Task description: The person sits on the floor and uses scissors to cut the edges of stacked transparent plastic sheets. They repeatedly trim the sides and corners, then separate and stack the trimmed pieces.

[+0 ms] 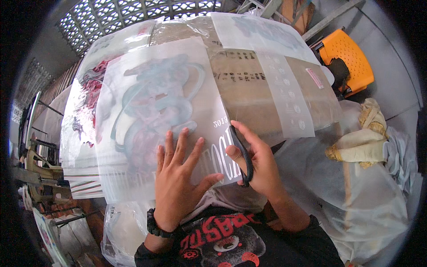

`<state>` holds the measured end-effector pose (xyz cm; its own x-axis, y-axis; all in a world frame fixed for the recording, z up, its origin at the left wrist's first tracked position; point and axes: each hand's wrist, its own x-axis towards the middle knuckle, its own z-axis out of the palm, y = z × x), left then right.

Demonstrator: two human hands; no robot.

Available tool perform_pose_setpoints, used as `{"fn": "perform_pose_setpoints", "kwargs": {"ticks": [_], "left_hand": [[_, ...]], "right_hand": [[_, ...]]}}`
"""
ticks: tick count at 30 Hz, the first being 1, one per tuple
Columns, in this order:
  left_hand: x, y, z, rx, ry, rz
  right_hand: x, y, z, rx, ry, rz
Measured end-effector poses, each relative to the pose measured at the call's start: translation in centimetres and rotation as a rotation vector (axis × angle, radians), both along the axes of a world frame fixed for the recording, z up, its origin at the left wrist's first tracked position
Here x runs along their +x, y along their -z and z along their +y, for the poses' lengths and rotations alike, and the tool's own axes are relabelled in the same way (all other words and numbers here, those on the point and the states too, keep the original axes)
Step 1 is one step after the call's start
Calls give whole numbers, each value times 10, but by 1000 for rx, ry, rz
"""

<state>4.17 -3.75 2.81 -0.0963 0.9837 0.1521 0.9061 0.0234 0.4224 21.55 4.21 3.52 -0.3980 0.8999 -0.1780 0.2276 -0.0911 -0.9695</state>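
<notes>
A translucent printed film sheet with a pale blue and pink picture and large white lettering lies over the work surface. My left hand rests flat on its near part, fingers spread, holding nothing. At the sheet's right edge, my right hand holds black-handled scissors, thumb and fingers at the handles. The blades point away from me along that edge; how far apart they are is hard to see. A glossy sheet with a red print shows to the left, partly under the film.
Brown wrapped board with handwriting lies beneath. A narrow translucent strip and another printed film lie on it. An orange plastic chair stands at the back right. Cloth work gloves and plastic sheeting are at the right.
</notes>
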Motion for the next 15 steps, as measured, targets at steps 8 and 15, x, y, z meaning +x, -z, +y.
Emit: {"fn": "perform_pose_setpoints", "kwargs": {"ticks": [8, 15], "left_hand": [[0, 0, 59, 175, -20, -65], [5, 27, 64, 178, -27, 62]], "right_hand": [[1, 23, -12, 124, 12, -12], [-8, 18, -9, 241, 21, -34]]}}
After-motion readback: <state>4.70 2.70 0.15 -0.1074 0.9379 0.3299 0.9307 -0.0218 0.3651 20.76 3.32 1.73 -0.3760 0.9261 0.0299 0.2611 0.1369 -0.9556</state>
